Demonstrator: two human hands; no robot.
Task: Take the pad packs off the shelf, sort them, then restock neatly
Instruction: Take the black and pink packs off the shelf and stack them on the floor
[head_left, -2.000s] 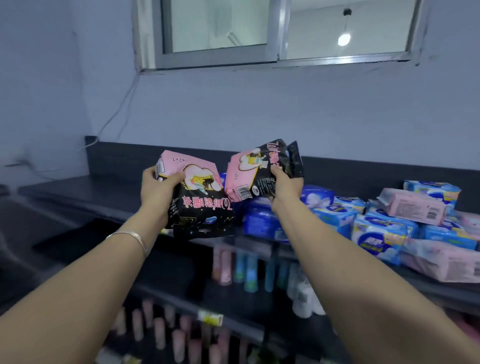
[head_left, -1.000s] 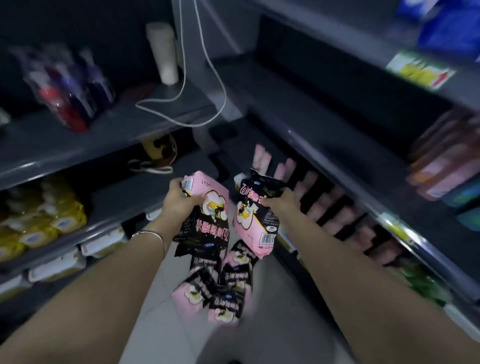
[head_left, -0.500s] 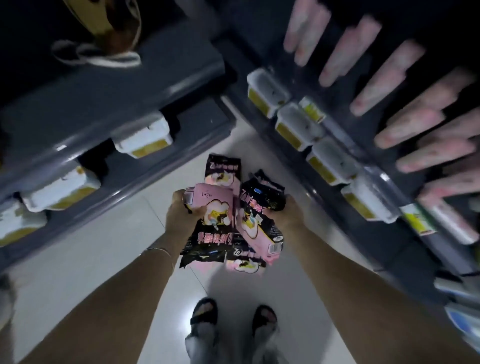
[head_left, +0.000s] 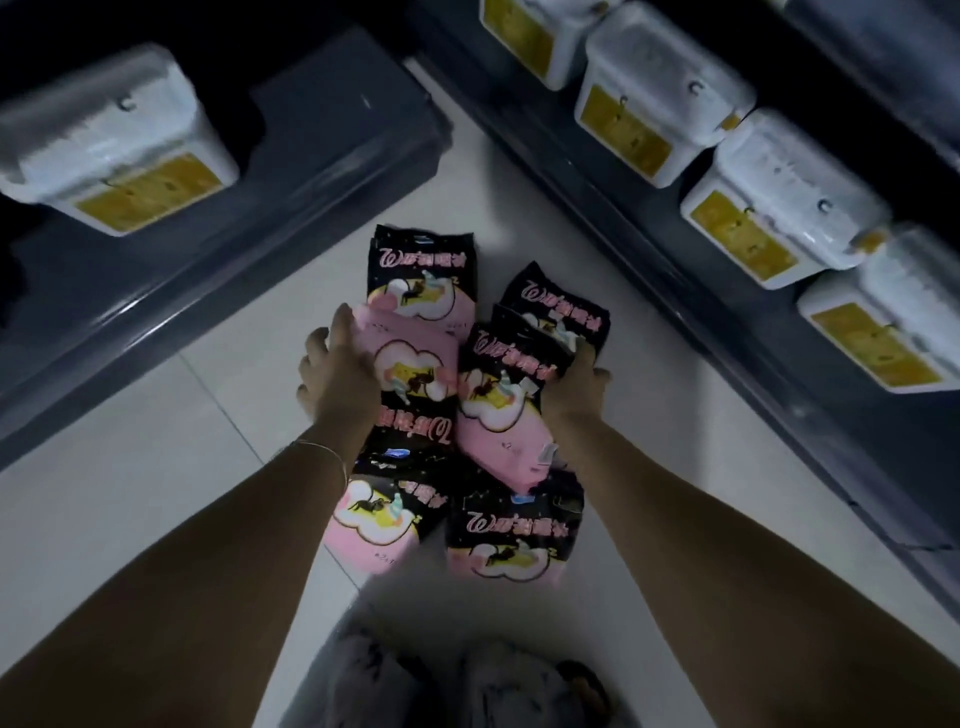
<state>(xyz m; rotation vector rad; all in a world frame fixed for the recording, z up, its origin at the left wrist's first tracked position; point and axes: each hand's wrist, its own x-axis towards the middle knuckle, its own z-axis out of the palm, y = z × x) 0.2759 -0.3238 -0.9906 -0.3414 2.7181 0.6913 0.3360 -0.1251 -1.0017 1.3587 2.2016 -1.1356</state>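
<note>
The floor (head_left: 130, 467) is pale, glossy tile with thin grout lines, and it runs as a narrow aisle from the bottom of the frame toward the top centre. The light is dim. A dark grey shelf (head_left: 291, 171) fills the upper left, with its base edge slanting down to the left border. On it sits a white tub (head_left: 114, 140) with a yellow label. A second dark shelf (head_left: 691, 312) runs diagonally down the right side. It carries a row of tubs (head_left: 660, 93) of the same kind, standing close side by side.

In the middle of the frame a pile (head_left: 514, 530) of pink-and-black pad packs lies on the tiles, overlapping at different angles. The left hand (head_left: 340, 371) grasps a pack (head_left: 415, 364) by its left edge, pink end toward the top of the frame. The right hand (head_left: 574, 392) grasps another pack (head_left: 498, 410) from the right, black end up. These two packs touch each other above the heap. It cannot be told whether they rest on the packs beneath or hang just over them.

A thin bracelet (head_left: 322, 449) circles the left wrist. Grey patterned trouser legs (head_left: 415, 686) show at the bottom centre.
</note>
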